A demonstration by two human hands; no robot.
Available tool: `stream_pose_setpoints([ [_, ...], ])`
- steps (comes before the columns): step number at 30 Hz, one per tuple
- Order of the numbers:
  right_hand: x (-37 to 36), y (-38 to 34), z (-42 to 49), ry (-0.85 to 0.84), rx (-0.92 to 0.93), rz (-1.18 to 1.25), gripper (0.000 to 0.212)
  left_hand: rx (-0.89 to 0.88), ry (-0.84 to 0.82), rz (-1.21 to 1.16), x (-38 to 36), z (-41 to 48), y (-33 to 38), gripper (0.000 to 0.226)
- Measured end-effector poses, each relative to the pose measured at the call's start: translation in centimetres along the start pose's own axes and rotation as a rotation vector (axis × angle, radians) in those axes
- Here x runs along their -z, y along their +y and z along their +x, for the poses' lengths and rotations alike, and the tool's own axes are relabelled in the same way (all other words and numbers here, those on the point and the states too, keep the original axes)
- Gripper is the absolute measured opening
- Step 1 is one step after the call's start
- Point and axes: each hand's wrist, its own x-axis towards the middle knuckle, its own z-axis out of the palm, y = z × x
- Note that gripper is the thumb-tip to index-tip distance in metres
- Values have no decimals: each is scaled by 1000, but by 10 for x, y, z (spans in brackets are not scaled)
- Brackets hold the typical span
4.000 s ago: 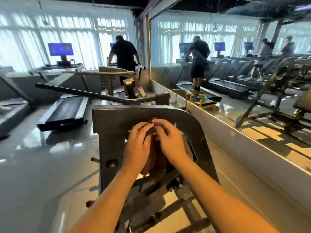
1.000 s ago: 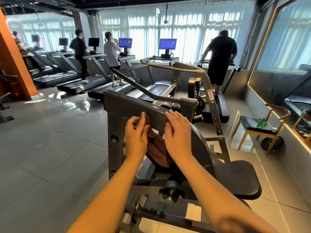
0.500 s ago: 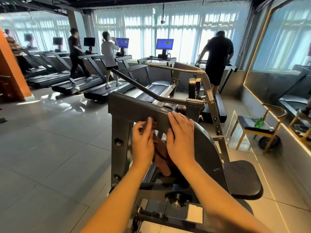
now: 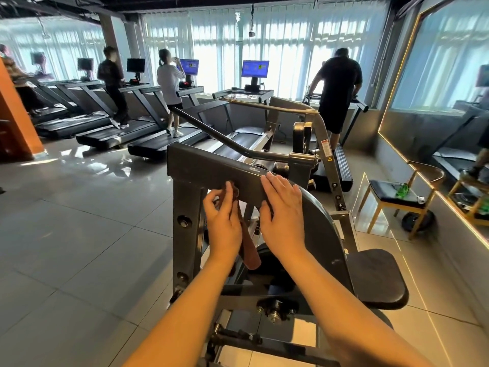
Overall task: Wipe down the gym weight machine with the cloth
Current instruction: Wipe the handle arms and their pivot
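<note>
- Two hands are up at the top crossbar of the weight machine (image 4: 211,168), which has a grey steel frame.
- Left hand (image 4: 223,223): fingers curled, pinching the upper end of the cloth (image 4: 250,252) at the crossbar's lower edge.
- Cloth: brown, hanging down from the pinch between the two hands. Its lower end is free, and part of it is hidden behind the left hand.
- Right hand (image 4: 284,215): fingers straight and together, laid flat on the curved side plate just right of the cloth. It holds nothing.
- Black seat pad (image 4: 375,279): low, to the right of the frame.
- Wooden chair (image 4: 383,192): near the mirrored wall, with a green bottle (image 4: 402,191) on its seat and a weight plate (image 4: 418,221) on the floor beneath.
- Treadmills (image 4: 158,144): in a row by the curtained windows, with several people on them, backs to the camera.
</note>
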Motion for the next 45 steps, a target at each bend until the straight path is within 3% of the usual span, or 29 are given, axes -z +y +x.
stream_pose_setpoints([
  [7, 0, -2, -3, -10, -10, -9, 53, -190, -170, 79, 3, -6, 1, 55],
  [12, -7, -16, -8, 6, 8, -52, 53, 146, 68, -23, 49, 29, -14, 49],
  [15, -10, -22, 2, 36, 56, -105, 53, 196, 154, -66, 57, 46, -20, 44],
  [17, -18, -26, 4, 46, 59, -132, 54, 180, 147, -60, 46, 46, -15, 44],
  [22, -29, -30, 3, 101, 14, -123, 54, 6, -49, -22, 36, 29, -6, 52],
  [27, -34, -39, 18, 85, 59, -110, 52, 136, 163, -69, 74, 72, -15, 46],
  [30, -38, -44, 24, 97, 45, -96, 51, 127, 225, -118, 67, 88, -8, 41],
  [33, -40, -41, 23, 123, 47, -78, 52, 55, 144, -142, 41, 61, 9, 34],
  [36, -40, -38, 22, 119, 51, -67, 51, -112, -14, 43, 34, 40, -1, 60],
  [38, -41, -38, 22, 123, 44, -54, 49, -124, -55, 104, 44, 48, -8, 64],
  [43, -40, -35, 21, 117, 59, -33, 49, 17, 111, 43, 49, 66, 5, 55],
  [45, -35, -32, 20, 66, 64, -26, 49, 36, 107, -30, 31, 54, 23, 49],
])
